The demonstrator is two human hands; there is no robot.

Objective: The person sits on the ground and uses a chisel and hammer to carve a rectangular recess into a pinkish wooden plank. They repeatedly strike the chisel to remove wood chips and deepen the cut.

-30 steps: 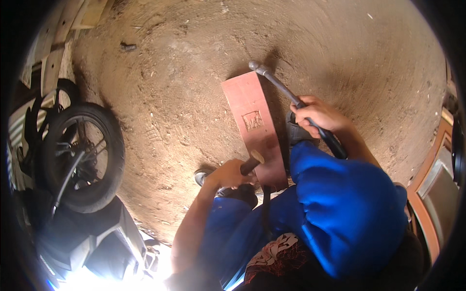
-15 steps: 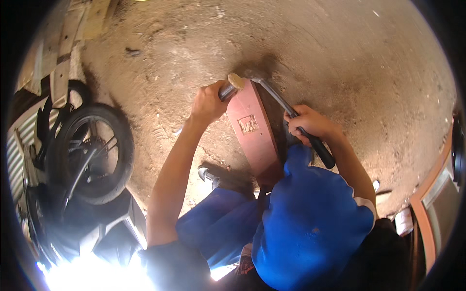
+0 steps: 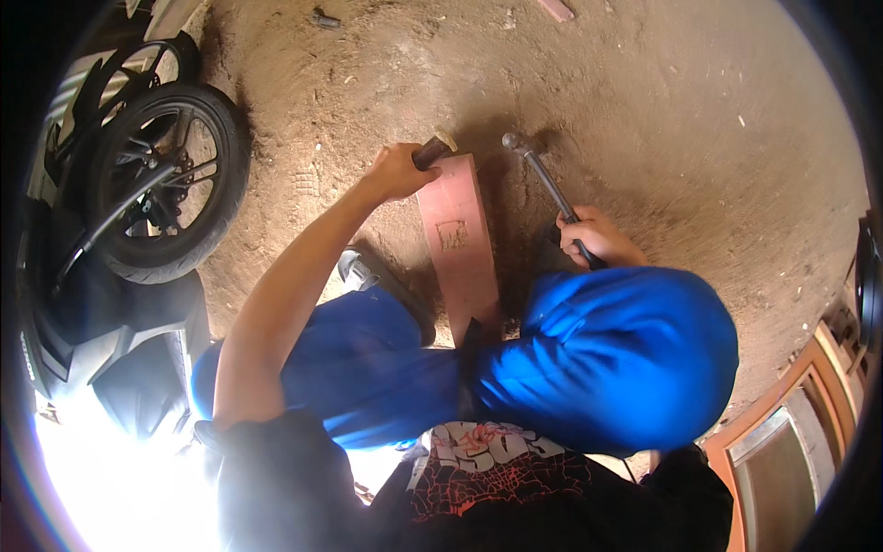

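Note:
A long pink-painted wooden board [image 3: 460, 276] lies between my legs, with a small square patch cut into its face. At its far end my left hand [image 3: 395, 173] is closed around a dark cylindrical tool [image 3: 429, 155] with a tan, worn-looking end. The tool leans over the board's far left corner; its lower part is hidden by the hand. To the right of the board, my right hand [image 3: 600, 237] grips a hammer [image 3: 550, 181] by its black handle. The metal hammer head is apart from the tool, out over the dirt floor.
A motorcycle wheel [image 3: 228, 175] and dark bodywork stand at the left. A dark scrap [image 3: 326, 19] and a pink wood piece [image 3: 556, 9] lie on the dirt floor [image 3: 644, 110] at the far side. An orange-brown wooden frame [image 3: 736, 492] is at the lower right.
The hammer head has moved away from the tan-ended tool, to the right. My left hand still holds the tool by the board's far end. The whole view has shifted.

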